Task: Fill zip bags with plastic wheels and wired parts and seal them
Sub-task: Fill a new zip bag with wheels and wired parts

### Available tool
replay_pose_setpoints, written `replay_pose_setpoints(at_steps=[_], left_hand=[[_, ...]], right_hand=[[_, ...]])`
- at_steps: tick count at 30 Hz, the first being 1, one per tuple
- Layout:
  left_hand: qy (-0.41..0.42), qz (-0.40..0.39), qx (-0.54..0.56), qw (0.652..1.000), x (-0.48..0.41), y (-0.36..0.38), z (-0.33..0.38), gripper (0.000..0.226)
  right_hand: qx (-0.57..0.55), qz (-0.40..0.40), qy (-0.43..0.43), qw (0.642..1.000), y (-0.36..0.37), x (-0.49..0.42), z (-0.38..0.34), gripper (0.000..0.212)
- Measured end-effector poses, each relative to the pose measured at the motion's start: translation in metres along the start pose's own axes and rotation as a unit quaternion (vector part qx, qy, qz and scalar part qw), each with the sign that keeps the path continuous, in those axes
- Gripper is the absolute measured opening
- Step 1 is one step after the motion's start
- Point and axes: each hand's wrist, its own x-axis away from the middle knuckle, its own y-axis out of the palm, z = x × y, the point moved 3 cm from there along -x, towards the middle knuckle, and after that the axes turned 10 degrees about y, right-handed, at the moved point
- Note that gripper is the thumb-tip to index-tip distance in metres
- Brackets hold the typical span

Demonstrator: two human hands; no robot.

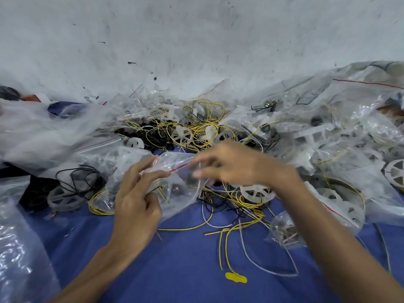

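A clear zip bag [175, 193] with a red seal line hangs between both hands over the blue cloth [185, 270]. My left hand [135, 206] holds the bag's left side, fingers and thumb round the plastic. My right hand [236, 165] pinches the bag's top edge near the red line; it is blurred. Dark parts and a wire show through the bag. A white plastic wheel [256, 193] lies just below my right hand among yellow wires [238, 215]. More white wheels [181, 134] and yellow wires lie in the pile behind.
Filled and empty clear bags are heaped at the right [338, 149] and left [43, 127]. A small filled bag [284, 232] lies near my right forearm. Black wire coils [80, 178] lie at the left. A grey wall [196, 40] rises behind the pile.
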Motion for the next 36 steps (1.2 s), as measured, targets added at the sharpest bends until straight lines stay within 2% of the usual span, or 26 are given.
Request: replay_pose_setpoints(at_steps=[2, 3, 5, 6, 7, 8, 10, 12, 13, 15, 18, 20, 22, 25, 27, 32, 36], left_hand=[[0.007, 0.005, 0.000, 1.000, 0.000, 0.001, 0.000, 0.057], [0.009, 0.004, 0.000, 1.000, 0.001, 0.003, 0.001, 0.057], [0.006, -0.005, 0.006, 1.000, 0.003, 0.005, 0.001, 0.055], [0.005, -0.010, 0.010, 1.000, 0.004, 0.006, 0.002, 0.054], [0.008, -0.013, 0.013, 1.000, 0.005, 0.007, 0.002, 0.053], [0.012, -0.016, 0.014, 1.000, 0.005, 0.007, 0.002, 0.052], [0.014, -0.021, 0.014, 1.000, 0.006, 0.007, 0.002, 0.050], [0.003, -0.022, 0.013, 1.000, 0.007, 0.007, 0.001, 0.048], [0.000, -0.021, 0.013, 1.000, 0.007, 0.007, 0.001, 0.046], [-0.009, -0.020, 0.012, 1.000, 0.007, 0.006, 0.000, 0.044], [-0.036, -0.026, 0.012, 0.999, 0.007, 0.006, -0.002, 0.050], [-0.043, -0.031, 0.013, 0.999, 0.008, 0.007, -0.002, 0.050], [-0.042, -0.032, 0.013, 0.999, 0.008, 0.006, 0.000, 0.045], [-0.043, -0.038, 0.018, 0.998, 0.009, 0.006, 0.001, 0.046], [-0.046, -0.043, 0.024, 0.998, 0.009, 0.007, 0.001, 0.048], [-0.040, -0.046, 0.024, 0.998, 0.008, 0.006, 0.000, 0.050], [-0.038, -0.036, 0.039, 0.998, 0.007, 0.005, -0.002, 0.052]], right_hand=[[0.051, 0.082, 0.101, 0.990, -0.034, 0.012, 0.042, 0.027], [0.120, 0.068, 0.185, 0.973, -0.045, 0.018, 0.066, 0.032], [0.187, -0.066, 0.347, 0.917, -0.046, 0.032, 0.105, 0.039], [0.177, -0.125, 0.375, 0.901, -0.041, 0.037, 0.116, 0.035], [0.150, -0.148, 0.368, 0.906, -0.036, 0.038, 0.119, 0.028], [0.107, -0.139, 0.340, 0.924, -0.032, 0.035, 0.118, 0.021], [-0.062, -0.062, 0.275, 0.958, -0.029, 0.026, 0.112, 0.017], [-0.261, -0.039, 0.224, 0.938, -0.028, 0.019, 0.103, 0.027], [-0.312, -0.048, 0.205, 0.927, -0.027, 0.016, 0.101, 0.032], [-0.269, -0.047, 0.211, 0.939, -0.027, 0.015, 0.103, 0.039], [-0.048, -0.011, 0.258, 0.965, -0.033, 0.020, 0.119, 0.036], [0.060, -0.047, 0.281, 0.957, -0.030, 0.025, 0.128, 0.026], [0.075, -0.120, 0.307, 0.941, -0.021, 0.026, 0.132, 0.029], [0.116, -0.225, 0.352, 0.901, -0.008, 0.023, 0.135, 0.061], [0.146, -0.263, 0.360, 0.883, 0.001, 0.020, 0.143, 0.050], [0.143, -0.254, 0.337, 0.896, 0.013, 0.016, 0.150, 0.029], [0.144, -0.169, 0.290, 0.931, -0.002, 0.015, 0.139, 0.018]])
